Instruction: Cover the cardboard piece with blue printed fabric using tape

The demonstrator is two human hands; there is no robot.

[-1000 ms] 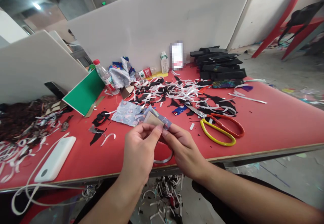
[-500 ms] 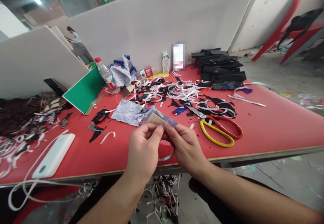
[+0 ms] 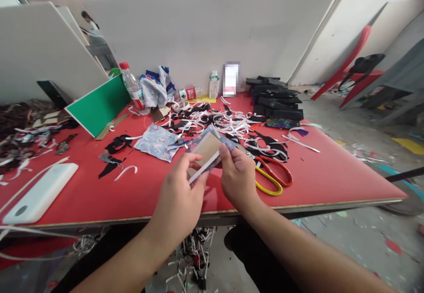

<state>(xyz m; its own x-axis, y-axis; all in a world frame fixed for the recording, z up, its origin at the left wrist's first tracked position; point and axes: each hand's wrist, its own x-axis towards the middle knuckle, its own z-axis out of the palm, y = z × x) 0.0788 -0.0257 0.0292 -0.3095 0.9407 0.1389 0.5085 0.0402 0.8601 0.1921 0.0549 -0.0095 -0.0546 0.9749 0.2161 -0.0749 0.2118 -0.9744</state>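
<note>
Both my hands hold a small card piece [image 3: 209,148] over the red table [image 3: 331,174]; it has a brown cardboard face and a patterned blue-grey paper border. My left hand [image 3: 180,196] pinches a white strip [image 3: 202,168] along its lower edge, fingers closed. My right hand [image 3: 236,176] grips the right side of the piece, fingers closed. Scissors [image 3: 272,176] with one yellow and one red handle lie just right of my right hand. A sheet of patterned paper [image 3: 155,140] lies beyond my left hand.
White and black paper scraps [image 3: 225,123] cover the table's middle. Black stacked pieces [image 3: 276,99] sit at the back right, a green board [image 3: 96,110] and a bottle [image 3: 131,88] at the back left, a white power bank [image 3: 36,193] with cable near left. Red chair [image 3: 351,70] beyond.
The card piece has been lifted and tilted so its brown face shows more. My left hand now pulls a white strip off its lower edge. The view has shifted to the right.
</note>
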